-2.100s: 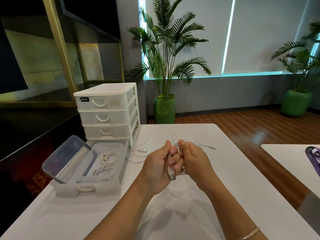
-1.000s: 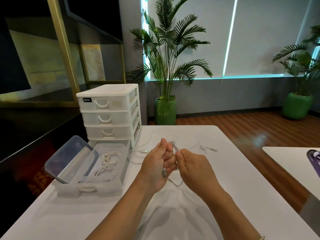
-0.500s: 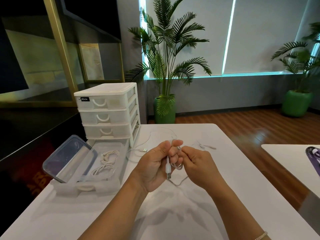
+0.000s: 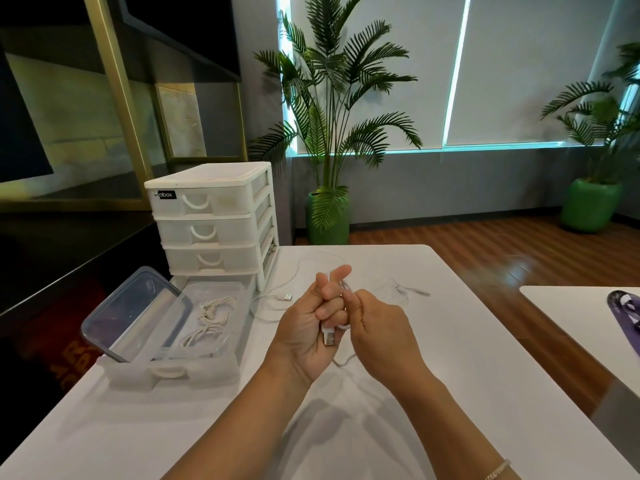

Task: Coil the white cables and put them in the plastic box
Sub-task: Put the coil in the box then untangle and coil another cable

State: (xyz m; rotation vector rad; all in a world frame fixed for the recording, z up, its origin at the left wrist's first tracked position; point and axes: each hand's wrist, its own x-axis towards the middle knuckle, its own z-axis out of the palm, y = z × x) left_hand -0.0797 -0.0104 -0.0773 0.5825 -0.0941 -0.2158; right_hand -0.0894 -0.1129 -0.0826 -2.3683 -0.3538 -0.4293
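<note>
Gripping a white USB cable (image 4: 343, 291) above the middle of the white table (image 4: 467, 358), the person's left hand (image 4: 308, 327) has its fingers curled round the cable's plug end, with the metal USB plug (image 4: 329, 337) poking out below the fist and the index finger raised. Touching it on the right, the right hand (image 4: 377, 327) pinches the same cable with curled fingers just beside the left knuckles. A loose length of the cable sags beneath both hands to the tabletop.

Beyond the hands, more white cable (image 4: 294, 282) trails across the table, one end with a connector (image 4: 285, 297) lying near the drawer unit and a thin strand (image 4: 412, 289) reaching to the right.

Left of the hands and well apart from them sits the clear plastic box (image 4: 221, 367), open, its lid (image 4: 135, 313) tilted up on the far left side. Two coiled white cables (image 4: 211, 318) lie inside it.

Just behind the box stands a white three-drawer plastic organiser (image 4: 214, 216), its drawers closed.

A bracelet (image 4: 497, 470) shows on the right wrist at the lower edge. Past the table stand potted palms (image 4: 329, 133), and a second white table (image 4: 581, 327) sits off to the right.
</note>
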